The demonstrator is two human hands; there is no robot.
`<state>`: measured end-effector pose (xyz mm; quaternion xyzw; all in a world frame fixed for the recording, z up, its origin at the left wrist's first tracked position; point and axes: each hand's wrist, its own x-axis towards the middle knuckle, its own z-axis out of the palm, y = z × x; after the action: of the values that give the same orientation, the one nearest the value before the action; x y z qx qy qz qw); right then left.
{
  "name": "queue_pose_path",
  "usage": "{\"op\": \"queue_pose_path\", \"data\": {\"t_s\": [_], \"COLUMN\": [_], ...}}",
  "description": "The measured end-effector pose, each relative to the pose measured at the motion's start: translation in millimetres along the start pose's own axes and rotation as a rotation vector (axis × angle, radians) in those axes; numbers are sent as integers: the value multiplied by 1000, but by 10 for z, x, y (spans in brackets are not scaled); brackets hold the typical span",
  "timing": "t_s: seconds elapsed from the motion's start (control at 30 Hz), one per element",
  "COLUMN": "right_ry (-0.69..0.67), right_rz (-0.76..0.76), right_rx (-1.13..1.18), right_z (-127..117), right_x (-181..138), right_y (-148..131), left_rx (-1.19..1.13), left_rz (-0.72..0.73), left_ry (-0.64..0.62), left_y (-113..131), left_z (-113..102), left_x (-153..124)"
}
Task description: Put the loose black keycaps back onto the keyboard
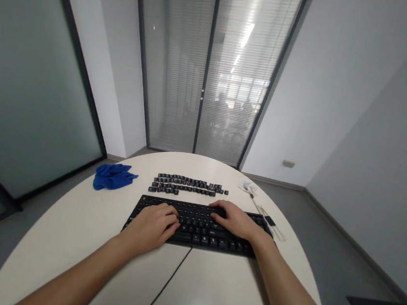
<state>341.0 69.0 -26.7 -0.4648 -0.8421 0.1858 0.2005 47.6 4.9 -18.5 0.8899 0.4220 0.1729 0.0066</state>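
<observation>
A black keyboard [199, 226] lies across the middle of the table. Keycaps sit on its lower rows, while the upper rows look bare of them. My left hand [154, 222] rests over the keyboard's left part, its fingers bent loosely and the fingertips on the keys; I see nothing held in it. On the right part lies my right hand [236, 220], with thumb and forefinger apart and nothing between them. Just beyond the keyboard, loose black keycaps [186, 182] are laid out in several rows.
A crumpled blue cloth [114, 177] lies at the table's left edge. Toward the right edge are a white crumpled tissue [249, 187], a thin stick-like tool, and a wire tool with a black handle [270, 220]. The round white table [81, 237] has a dark seam.
</observation>
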Motion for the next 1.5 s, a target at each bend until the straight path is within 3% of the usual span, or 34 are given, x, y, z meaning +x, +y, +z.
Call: {"op": "queue_pose_path", "data": {"t_s": [0.27, 0.47, 0.67, 0.97, 1.23, 1.37, 1.5], "right_ry": [-2, 2, -2, -3, -9, -6, -8], "right_rz": [-16, -25, -16, -10, -13, -20, -8], "right_rx": [1, 1, 10, 18, 18, 15, 12], "right_z": [7, 23, 7, 15, 10, 20, 16], "right_x": [3, 10, -1, 4, 7, 9, 9], "right_y": [30, 70, 30, 29, 19, 43, 45], "left_rx": [-42, 97, 248, 260, 142, -110, -329], "left_rz": [-130, -241, -158, -75, -110, -182, -242], "left_ry": [89, 76, -19, -58, 22, 141, 181], "left_y": [-154, -389, -591, -632, -562, -464, -414], "left_z": [44, 52, 57, 170, 175, 133, 110], "left_x": [85, 284, 566, 802, 741, 589, 371]}}
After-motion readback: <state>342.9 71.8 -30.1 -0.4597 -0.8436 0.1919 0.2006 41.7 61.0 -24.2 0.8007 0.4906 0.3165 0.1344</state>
